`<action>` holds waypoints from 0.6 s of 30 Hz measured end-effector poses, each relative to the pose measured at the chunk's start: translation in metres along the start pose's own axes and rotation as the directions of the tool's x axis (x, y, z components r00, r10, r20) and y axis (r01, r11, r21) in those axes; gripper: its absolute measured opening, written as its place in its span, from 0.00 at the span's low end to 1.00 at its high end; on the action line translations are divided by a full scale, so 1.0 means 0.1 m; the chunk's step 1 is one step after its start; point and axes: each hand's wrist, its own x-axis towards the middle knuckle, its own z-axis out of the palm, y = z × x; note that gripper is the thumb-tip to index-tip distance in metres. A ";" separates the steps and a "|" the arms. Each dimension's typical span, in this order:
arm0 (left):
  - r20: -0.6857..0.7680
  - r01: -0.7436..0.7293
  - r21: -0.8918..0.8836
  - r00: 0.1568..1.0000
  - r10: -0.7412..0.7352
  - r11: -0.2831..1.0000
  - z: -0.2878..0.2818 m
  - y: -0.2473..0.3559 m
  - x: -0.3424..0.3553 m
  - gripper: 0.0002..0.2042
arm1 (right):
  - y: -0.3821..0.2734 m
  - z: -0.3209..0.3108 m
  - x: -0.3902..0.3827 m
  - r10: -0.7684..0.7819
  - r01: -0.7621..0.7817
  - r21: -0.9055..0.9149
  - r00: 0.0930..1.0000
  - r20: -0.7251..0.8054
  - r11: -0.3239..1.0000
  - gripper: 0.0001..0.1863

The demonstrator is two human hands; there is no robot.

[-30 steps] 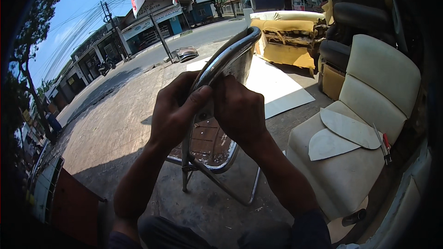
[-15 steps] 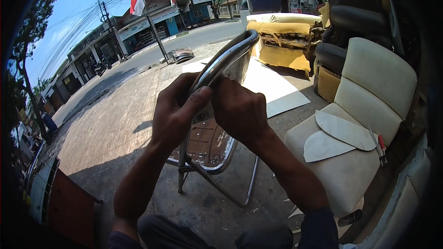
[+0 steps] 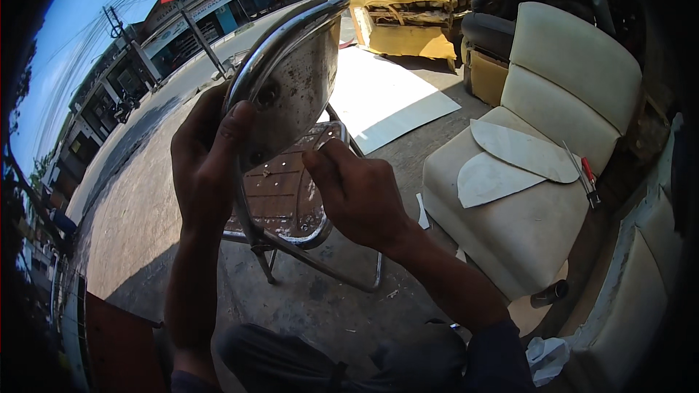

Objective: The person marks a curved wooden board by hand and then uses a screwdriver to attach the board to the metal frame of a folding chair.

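Note:
A metal folding chair stands in front of me, its chrome tube frame [image 3: 251,76] curving around a stained, rusty backrest panel [image 3: 295,80]. My left hand [image 3: 207,153] is wrapped around the left side of that tube, thumb on the near face. To the right of the backrest is my right hand [image 3: 360,185], apart from the frame, its fingers closed in a pinch. A small pale bit shows at its fingertips, too small to name. Below lies the chair's brown, peeling seat [image 3: 280,200], partly covered by the backrest and my right hand.
A cream padded chair [image 3: 510,189] at right carries two pale cut pieces [image 3: 502,178] and red-handled scissors [image 3: 587,171]. A white sheet [image 3: 386,94] lies on the ground beyond. Farther back sits a stripped yellow foam sofa [image 3: 408,18]. A reddish-brown panel [image 3: 116,342] stands at lower left.
My right hand has come off the backrest, moving down and to the right. The left hand still grips the tube. The view has shifted, so the backrest's rusty face shows more.

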 end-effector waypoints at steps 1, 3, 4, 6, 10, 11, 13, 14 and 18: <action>-0.037 -0.039 0.005 0.999 0.039 0.999 0.05 0.02 0.00 0.24 | 0.16 -0.07 -0.21 0.034 -0.034 0.003 0.999 0.020 0.999 0.14; -0.020 -0.056 0.018 0.998 0.056 0.998 0.01 0.05 0.00 0.24 | 0.43 -0.16 -0.69 0.282 -0.281 -0.022 0.955 0.093 0.959 0.16; -0.015 -0.045 0.014 0.999 0.046 0.999 0.01 0.04 0.00 0.24 | 0.64 -0.18 -0.96 0.418 -0.412 -0.069 0.899 0.133 0.908 0.17; -0.002 -0.027 0.021 1.000 0.027 0.999 -0.01 0.09 0.01 0.24 | 0.97 -0.24 -1.56 0.619 -0.598 -0.158 0.753 0.223 0.785 0.20; -0.001 -0.023 0.004 1.000 0.023 1.000 -0.04 -0.07 0.06 0.27 | 1.18 -0.48 -2.95 0.895 -0.848 -0.301 0.372 0.248 0.436 0.23; 0.021 0.012 0.066 1.000 -0.014 0.998 -0.09 -0.07 0.06 0.27 | 1.21 -0.54 -3.29 0.898 -0.831 -0.367 0.317 0.305 0.418 0.23; -0.036 0.060 0.127 0.998 -0.056 0.990 -0.22 -0.13 0.03 0.24 | 1.43 -0.49 -4.39 0.899 -0.794 -0.494 0.146 0.413 0.356 0.22; -0.052 0.085 0.135 0.996 -0.079 0.987 -0.19 -0.19 0.06 0.23 | 1.61 -0.25 -5.38 0.858 -0.368 -0.826 0.451 0.244 0.428 0.24; 0.166 -0.350 0.743 0.922 0.349 0.571 -0.75 -0.23 0.15 0.21 | 1.45 0.06 -5.96 0.806 -0.285 -0.926 0.591 0.034 0.248 0.41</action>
